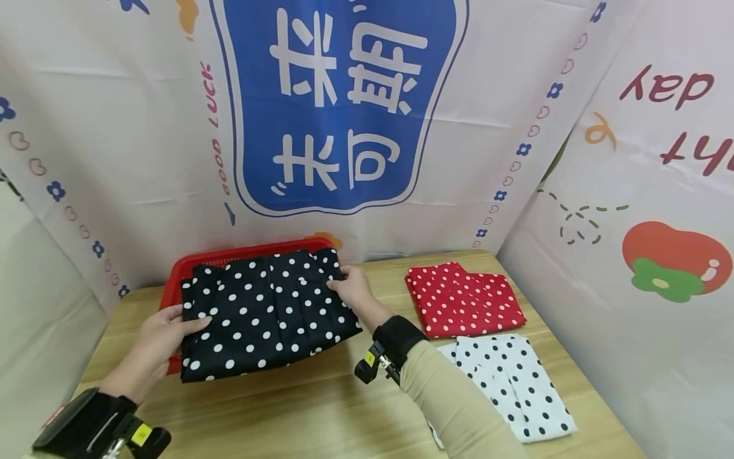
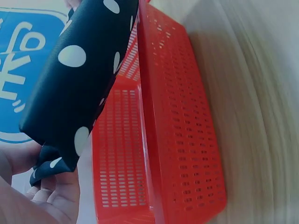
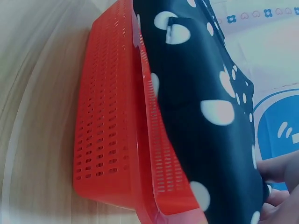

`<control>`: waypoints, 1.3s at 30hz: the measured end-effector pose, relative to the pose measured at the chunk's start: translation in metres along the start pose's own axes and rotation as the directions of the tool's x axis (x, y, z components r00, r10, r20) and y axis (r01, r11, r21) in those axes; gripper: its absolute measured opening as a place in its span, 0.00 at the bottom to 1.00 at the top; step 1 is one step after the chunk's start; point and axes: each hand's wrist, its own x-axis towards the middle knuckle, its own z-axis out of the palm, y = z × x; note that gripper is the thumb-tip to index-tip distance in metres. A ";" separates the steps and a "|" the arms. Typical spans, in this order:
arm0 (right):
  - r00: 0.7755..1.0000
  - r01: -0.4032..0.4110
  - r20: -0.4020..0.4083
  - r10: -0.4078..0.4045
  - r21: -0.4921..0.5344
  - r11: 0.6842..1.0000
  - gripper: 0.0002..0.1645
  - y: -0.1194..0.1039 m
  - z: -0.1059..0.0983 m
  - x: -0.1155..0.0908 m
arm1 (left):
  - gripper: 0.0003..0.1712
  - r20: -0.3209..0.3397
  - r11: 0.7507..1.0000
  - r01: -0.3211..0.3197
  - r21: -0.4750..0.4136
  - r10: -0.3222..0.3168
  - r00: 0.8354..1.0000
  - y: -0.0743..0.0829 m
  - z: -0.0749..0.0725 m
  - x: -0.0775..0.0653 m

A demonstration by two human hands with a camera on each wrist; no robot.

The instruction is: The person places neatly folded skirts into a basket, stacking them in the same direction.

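Note:
A folded black cloth with white polka dots is held up over a red plastic basket. My left hand grips its left edge, thumb on top and fingers beneath. At the opposite edge my right hand pinches the cloth near its upper right corner. Both wrist views show the cloth above the basket's rim, and the part of the basket interior that is visible has no contents. In the head view the cloth hides most of the basket.
To the right on the wooden table lies a folded red cloth with white dots. Nearer me is a folded white cloth with black dots, partly covered by my right forearm. Printed fabric walls enclose the table's back and sides.

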 end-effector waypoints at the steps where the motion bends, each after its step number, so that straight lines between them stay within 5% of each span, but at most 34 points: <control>1: 1.000 0.000 -0.008 0.000 -0.001 1.000 0.16 0.000 0.001 0.002 | 0.44 -0.006 1.000 0.001 0.002 -0.001 1.000 0.000 0.001 0.002; 17: 0.998 -0.054 -0.041 0.055 0.031 0.998 0.17 -0.004 0.014 0.026 | 0.41 -0.121 0.998 0.028 -0.062 -0.035 0.992 0.009 0.005 0.021; 25: 0.997 -0.025 -0.071 0.031 0.087 0.996 0.12 -0.003 0.020 0.032 | 0.35 -0.221 0.989 -0.038 -0.143 0.006 0.975 0.012 0.012 0.034; 29: 0.995 0.003 -0.100 0.005 0.078 0.997 0.11 -0.004 0.023 0.036 | 0.33 -0.307 0.988 -0.081 -0.128 0.038 0.951 0.009 0.015 0.038; 36: 0.993 0.042 -0.108 -0.036 0.047 0.998 0.05 0.001 0.031 0.036 | 0.27 -0.466 0.987 -0.161 -0.002 0.141 0.874 -0.003 0.026 0.037; 39: 0.991 0.061 -0.116 -0.061 0.000 0.998 0.08 0.006 0.036 0.036 | 0.25 -0.482 0.984 -0.179 0.006 0.160 0.861 -0.011 0.028 0.038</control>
